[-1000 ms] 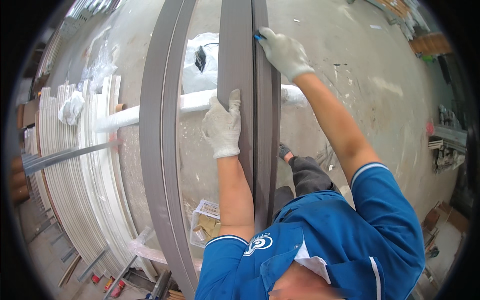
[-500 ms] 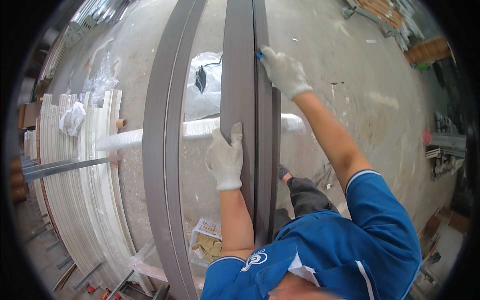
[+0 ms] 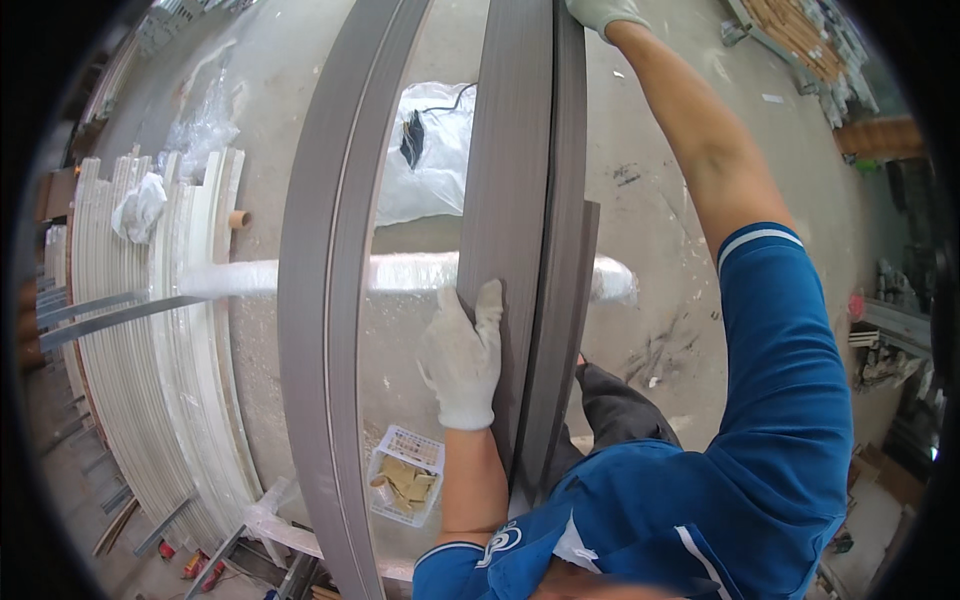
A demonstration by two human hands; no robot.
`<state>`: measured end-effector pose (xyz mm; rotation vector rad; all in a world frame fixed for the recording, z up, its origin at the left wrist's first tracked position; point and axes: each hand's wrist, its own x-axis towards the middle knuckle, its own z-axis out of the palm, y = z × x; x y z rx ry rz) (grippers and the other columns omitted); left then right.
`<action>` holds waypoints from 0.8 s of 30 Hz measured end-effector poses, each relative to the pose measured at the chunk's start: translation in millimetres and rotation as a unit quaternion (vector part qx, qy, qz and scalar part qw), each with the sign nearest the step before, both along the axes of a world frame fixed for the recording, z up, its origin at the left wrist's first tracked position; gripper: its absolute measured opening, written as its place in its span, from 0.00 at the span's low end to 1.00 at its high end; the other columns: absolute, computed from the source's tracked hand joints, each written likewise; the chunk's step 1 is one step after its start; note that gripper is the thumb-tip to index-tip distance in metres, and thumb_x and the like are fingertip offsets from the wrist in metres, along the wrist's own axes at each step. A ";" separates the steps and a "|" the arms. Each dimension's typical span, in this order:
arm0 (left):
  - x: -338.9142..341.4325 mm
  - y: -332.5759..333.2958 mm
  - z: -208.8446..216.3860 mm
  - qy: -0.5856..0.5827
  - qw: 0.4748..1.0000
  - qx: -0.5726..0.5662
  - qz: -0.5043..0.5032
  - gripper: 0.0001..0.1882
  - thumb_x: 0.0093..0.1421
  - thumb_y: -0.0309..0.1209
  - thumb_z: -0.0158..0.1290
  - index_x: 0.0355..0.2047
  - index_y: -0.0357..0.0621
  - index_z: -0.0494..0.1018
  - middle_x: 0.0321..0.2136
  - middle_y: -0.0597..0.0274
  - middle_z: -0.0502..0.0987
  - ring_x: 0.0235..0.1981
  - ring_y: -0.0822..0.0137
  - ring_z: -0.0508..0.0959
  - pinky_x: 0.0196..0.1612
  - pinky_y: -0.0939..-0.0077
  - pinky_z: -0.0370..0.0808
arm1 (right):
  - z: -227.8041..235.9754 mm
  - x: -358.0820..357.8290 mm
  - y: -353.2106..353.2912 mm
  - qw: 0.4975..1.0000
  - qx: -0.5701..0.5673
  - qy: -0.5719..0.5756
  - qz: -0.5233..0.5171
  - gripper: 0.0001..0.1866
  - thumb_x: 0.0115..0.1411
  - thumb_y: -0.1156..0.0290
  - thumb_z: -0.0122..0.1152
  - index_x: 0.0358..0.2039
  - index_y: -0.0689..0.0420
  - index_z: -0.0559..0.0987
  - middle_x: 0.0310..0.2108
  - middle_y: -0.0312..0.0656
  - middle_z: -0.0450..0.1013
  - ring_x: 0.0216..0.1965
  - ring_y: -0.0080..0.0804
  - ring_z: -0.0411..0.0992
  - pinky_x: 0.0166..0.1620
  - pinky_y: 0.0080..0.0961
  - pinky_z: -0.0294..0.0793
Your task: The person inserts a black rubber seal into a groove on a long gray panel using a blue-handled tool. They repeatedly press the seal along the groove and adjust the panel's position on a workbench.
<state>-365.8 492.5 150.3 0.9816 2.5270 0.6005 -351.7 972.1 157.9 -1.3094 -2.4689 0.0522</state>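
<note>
My gloved left hand (image 3: 462, 355) grips the left edge of a long dark brown grooved board (image 3: 510, 150), its thumb on the top face and its fingers over the side. At the top edge of the picture, my gloved right hand (image 3: 608, 14) rests by the far right side of the same board. It looks closed, but its fingertips are cut off and whatever it holds is hidden. A dark seam runs lengthwise between the board and a narrower strip on its right. A second brown board (image 3: 318, 250) lies parallel on the left.
Both boards lie across a plastic-wrapped crossbar (image 3: 400, 272). Beneath them are a white plastic sack (image 3: 428, 185) and a white basket (image 3: 408, 476) of tan scraps. Wrapped white profiles (image 3: 130, 330) are stacked at left, with metal bars (image 3: 125, 320) projecting. A loaded rack (image 3: 790, 45) stands far right.
My right hand has slid forward along the board to the picture's top edge; the small blue thing in its fingers is now out of sight. My left hand keeps its grip. The view has shifted.
</note>
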 end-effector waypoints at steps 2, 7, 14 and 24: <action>-0.9 1.8 3.0 -0.017 1.000 -0.015 -0.001 0.34 0.71 0.61 0.42 0.43 0.35 0.74 0.30 0.36 0.81 0.35 0.37 0.82 0.40 0.45 0.76 | 1.9 12.4 -24.2 1.000 -0.007 -0.017 0.025 0.16 0.70 0.59 0.50 0.49 0.52 0.81 0.41 0.58 0.81 0.44 0.59 0.80 0.47 0.52 0.78; -6.2 9.0 0.3 -0.001 1.000 -0.025 -0.005 0.37 0.72 0.61 0.39 0.45 0.35 0.75 0.34 0.35 0.82 0.39 0.37 0.83 0.45 0.45 0.76 | 5.8 60.4 -139.1 0.995 -0.049 -0.071 0.044 0.16 0.72 0.57 0.51 0.55 0.45 0.77 0.37 0.55 0.82 0.40 0.56 0.81 0.43 0.52 0.79; -6.3 14.6 -11.8 0.036 0.999 -0.007 -0.007 0.36 0.71 0.61 0.39 0.45 0.35 0.76 0.38 0.36 0.83 0.45 0.40 0.83 0.49 0.48 0.77 | 9.9 122.9 -325.8 0.986 -0.099 -0.086 0.100 0.14 0.72 0.59 0.52 0.51 0.52 0.75 0.35 0.57 0.80 0.38 0.56 0.82 0.39 0.51 0.81; 20.2 -59.0 -14.6 0.098 0.989 0.099 -0.041 0.39 0.67 0.61 0.48 0.67 0.47 0.65 0.53 0.38 0.77 0.55 0.38 0.77 0.56 0.45 0.74 | -21.7 177.7 -398.2 0.933 -0.297 0.202 0.032 0.32 0.64 0.50 0.68 0.61 0.55 0.73 0.44 0.56 0.80 0.40 0.41 0.81 0.45 0.37 0.79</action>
